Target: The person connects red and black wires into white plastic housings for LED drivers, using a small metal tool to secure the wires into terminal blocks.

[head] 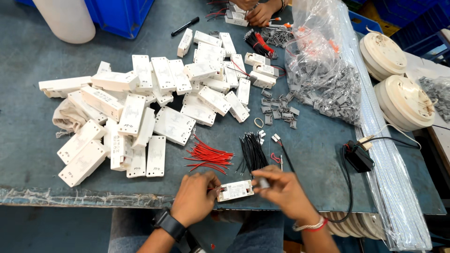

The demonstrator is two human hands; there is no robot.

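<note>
My left hand (194,197) grips the left end of a small white rectangular module (235,190) at the table's near edge, where a red wire sticks out. My right hand (281,188) pinches a small grey part at the module's right end; the part is blurred. Just beyond my hands lie a bundle of short red wires (207,156) and a bundle of short black wires (253,151).
Several white plastic cases (136,112) are heaped across the left and middle of the grey table (28,154). Small grey connectors (279,110) spill from a clear bag (323,70). Another person's hands (260,11) work at the far edge. Round cream discs (403,100) and a black box (358,157) sit right.
</note>
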